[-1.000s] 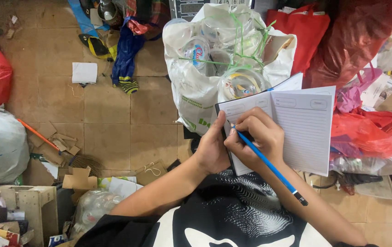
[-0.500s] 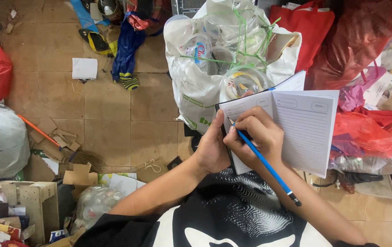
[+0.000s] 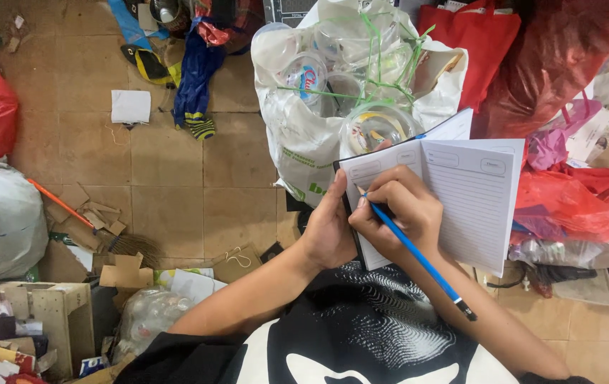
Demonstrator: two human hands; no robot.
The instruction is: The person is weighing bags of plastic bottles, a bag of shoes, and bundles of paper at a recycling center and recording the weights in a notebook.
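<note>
Two hands (image 3: 361,227), one pencil (image 3: 418,257), one notebook (image 3: 468,199).

At centre, the right hand (image 3: 397,217) grips a blue pencil (image 3: 418,259), tip on the left page of an open lined notebook (image 3: 461,199). The left hand (image 3: 329,227) holds the notebook's left edge, at nine o'clock from the right hand. At twelve o'clock sits a white sack of clear plastic cups (image 3: 347,92); at two o'clock, red plastic bags (image 3: 553,64); at nine o'clock, a tiled floor (image 3: 169,178) strewn with cardboard scraps (image 3: 98,220)

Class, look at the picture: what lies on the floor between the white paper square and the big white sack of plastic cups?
In the head view, a blue cloth with a striped sock lies between them.
</note>
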